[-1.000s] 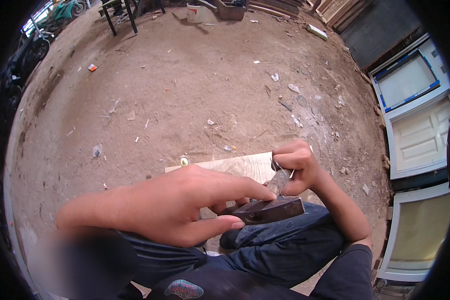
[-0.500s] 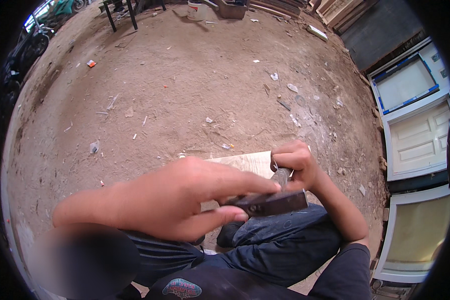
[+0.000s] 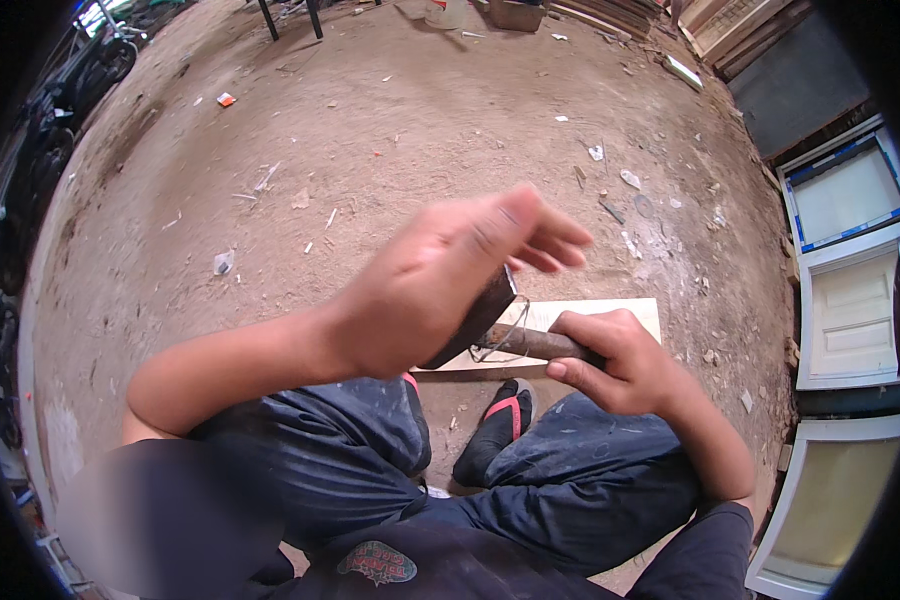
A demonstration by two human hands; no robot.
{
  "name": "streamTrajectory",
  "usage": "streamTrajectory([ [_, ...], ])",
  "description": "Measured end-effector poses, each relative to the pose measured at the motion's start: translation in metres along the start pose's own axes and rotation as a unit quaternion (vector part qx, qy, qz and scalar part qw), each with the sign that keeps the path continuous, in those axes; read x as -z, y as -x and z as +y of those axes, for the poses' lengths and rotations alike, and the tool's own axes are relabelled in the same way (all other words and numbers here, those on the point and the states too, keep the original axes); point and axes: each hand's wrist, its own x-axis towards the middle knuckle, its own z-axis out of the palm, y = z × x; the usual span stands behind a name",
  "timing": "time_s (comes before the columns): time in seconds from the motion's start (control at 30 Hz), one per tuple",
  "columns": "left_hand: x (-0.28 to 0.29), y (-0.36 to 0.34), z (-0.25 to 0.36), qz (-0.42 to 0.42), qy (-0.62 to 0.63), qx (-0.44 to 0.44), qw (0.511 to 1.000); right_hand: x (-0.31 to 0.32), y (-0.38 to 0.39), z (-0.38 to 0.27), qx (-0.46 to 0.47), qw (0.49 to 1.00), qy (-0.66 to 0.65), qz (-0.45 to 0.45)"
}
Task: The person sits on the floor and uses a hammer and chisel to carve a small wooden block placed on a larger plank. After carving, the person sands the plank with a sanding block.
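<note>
My left hand [image 3: 430, 280] is raised beside the hammer's dark iron head [image 3: 495, 305], blurred, its fingers apart and curving loosely to the right; whether its palm touches the iron I cannot tell. My right hand [image 3: 620, 365] grips the worn handle [image 3: 530, 342], which lies sideways with the head at its left end. A thin wire loop [image 3: 520, 312] hangs around the handle near the head. Beneath both hands a pale wooden board [image 3: 630, 315] lies on the dirt, just beyond my foot [image 3: 495, 435] in a black sock and red-strapped sandal.
Several white doors and windows [image 3: 850, 300] lean along the right, with dark sheeting [image 3: 800, 90] and planks [image 3: 740, 30] behind. Dark motorcycles [image 3: 60, 130] line the left. Small litter is scattered over the dirt; a bin [image 3: 515, 15] and black table legs [image 3: 310, 20] stand at the back.
My left hand has lifted up and away from its grip, fingers extending. The hammer has turned, its handle now more sideways, and my right hand has moved lower. The board is more exposed.
</note>
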Motion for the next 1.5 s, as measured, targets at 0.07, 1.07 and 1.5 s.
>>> streamTrajectory([
  [0.07, -0.005, 0.001, -0.002, -0.031, 0.033, 0.014, 0.999, -0.003, -0.001, -0.005, 0.007, 1.000, -0.022, -0.007],
  [1.07, -0.033, 0.040, -0.016, -0.078, 0.051, 0.015, 0.996, -0.011, 0.031, -0.051, -0.051, 0.995, 0.039, -0.077],
  [1.5, -0.032, 0.034, -0.016, -0.069, 0.044, 0.038, 0.996, -0.015, 0.034, -0.052, -0.075, 0.993, 0.040, -0.076],
])
